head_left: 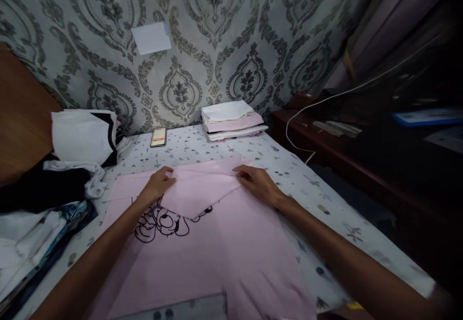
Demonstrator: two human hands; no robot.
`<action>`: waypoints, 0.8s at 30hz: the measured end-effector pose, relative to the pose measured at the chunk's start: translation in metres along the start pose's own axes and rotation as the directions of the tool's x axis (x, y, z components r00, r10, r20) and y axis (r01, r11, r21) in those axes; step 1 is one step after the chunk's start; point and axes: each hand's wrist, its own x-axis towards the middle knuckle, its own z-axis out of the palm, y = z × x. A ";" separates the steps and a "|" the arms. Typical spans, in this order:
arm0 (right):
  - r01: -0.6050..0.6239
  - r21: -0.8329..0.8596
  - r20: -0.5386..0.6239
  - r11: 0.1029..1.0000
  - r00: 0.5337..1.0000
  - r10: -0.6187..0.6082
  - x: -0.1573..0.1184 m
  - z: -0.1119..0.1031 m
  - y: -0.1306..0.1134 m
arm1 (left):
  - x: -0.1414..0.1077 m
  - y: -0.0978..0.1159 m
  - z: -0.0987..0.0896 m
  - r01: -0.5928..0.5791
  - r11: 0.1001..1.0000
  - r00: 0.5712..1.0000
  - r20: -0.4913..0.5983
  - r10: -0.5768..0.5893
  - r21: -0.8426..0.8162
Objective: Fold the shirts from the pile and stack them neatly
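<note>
A pink T-shirt with a black cartoon line print lies spread on the patterned bed sheet. At its far edge a pointed flap of the same cloth is folded over and covers part of the print. My left hand pinches the flap's left side, its thumb and fingers close together. On the right side of the flap, my right hand grips the cloth between thumb and bent fingers. Slight creases run across the cloth between the two hands.
A stack of folded clothes stands by the wall, with a small cream card-like item to its left. More clothes are piled at the left. A dark red table with a white cable is at the right.
</note>
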 end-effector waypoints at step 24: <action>0.042 -0.076 -0.080 0.996 0.996 -0.048 0.001 0.010 0.005 | 0.013 0.002 0.003 -0.043 0.942 0.991 -0.103 0.082 0.334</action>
